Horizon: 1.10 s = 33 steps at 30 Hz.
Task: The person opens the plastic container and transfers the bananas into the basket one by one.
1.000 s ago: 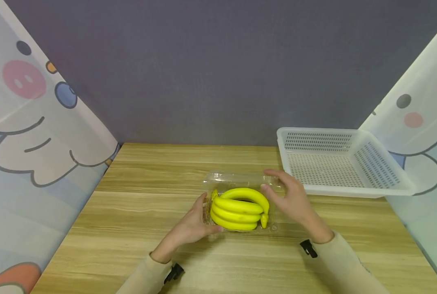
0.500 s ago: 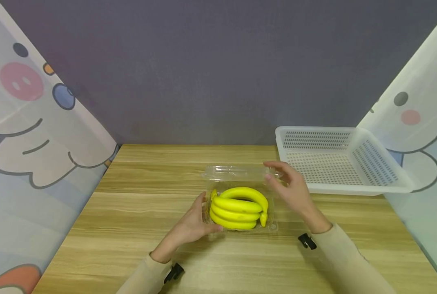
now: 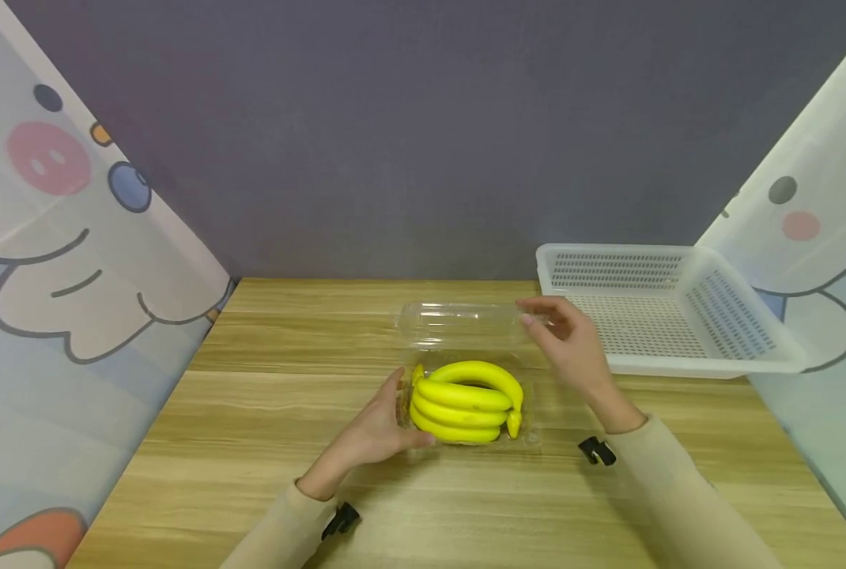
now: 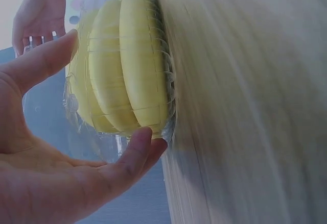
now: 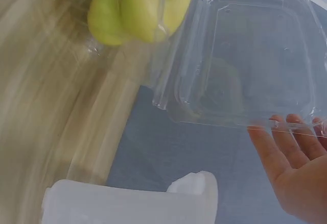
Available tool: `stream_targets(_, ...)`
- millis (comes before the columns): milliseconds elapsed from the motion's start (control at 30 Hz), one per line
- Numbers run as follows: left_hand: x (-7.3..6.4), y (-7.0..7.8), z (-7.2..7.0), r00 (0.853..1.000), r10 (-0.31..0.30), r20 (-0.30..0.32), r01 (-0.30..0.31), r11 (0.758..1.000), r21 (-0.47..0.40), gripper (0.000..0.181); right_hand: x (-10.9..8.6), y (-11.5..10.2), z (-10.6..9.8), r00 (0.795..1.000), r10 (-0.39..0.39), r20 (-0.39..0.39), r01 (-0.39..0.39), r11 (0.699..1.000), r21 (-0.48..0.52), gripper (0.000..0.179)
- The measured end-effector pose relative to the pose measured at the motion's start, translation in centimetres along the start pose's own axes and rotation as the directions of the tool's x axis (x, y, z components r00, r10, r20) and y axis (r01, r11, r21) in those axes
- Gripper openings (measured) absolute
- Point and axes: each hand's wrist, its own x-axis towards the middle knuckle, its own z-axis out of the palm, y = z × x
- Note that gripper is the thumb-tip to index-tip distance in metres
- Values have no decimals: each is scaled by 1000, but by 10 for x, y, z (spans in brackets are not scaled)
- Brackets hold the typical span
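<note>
Yellow bananas (image 3: 462,395) lie in the base of a clear plastic clamshell container (image 3: 528,439) on the table, seen in the head view. Its hinged lid (image 3: 458,324) stands raised on the far side, tilted back. My left hand (image 3: 375,431) grips the left end of the base, thumb and fingers spread around it; the left wrist view shows its fingertips on the ribbed wall by the bananas (image 4: 143,55). At the lid's right edge, my right hand (image 3: 572,348) pinches the plastic. In the right wrist view, fingers of the right hand (image 5: 301,178) touch the lid's rim (image 5: 230,124).
A white perforated plastic basket (image 3: 708,367) stands at the back right, close beyond the right hand. Behind the wooden table (image 3: 288,332) rises a dark grey panel (image 3: 394,158). Printed cartoon panels (image 3: 110,276) flank both sides.
My right hand has moved away from me, toward the back, swinging the lid further up and back from the bananas. The left hand keeps its grip on the base.
</note>
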Motion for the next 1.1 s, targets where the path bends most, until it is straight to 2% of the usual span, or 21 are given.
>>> stream_targets(200, 2, 0, -1, 1000, -4, 7, 4, 1000, -8, 124, 8, -1, -1, 999, 27, -20, -27, 999, -36, 26)
stream_targets(467, 1, 2, 0, 1000, 5, 10, -5, 1000, -13, 123, 19, -4, -2, 995, 81, -49, -87, 987, -132, 32)
stream_targets(800, -1, 5, 0, 1000, -11, 11, 11, 1000, -10, 124, 30, -5, 0, 982, 176, -66, -183, 977, -109, 38)
stream_targets(1100, 0, 4, 1, 1000, -9, 7, 9, 1000, 7, 124, 42, 2, 0, 982, 184, -49, -187, 981, -56, 42)
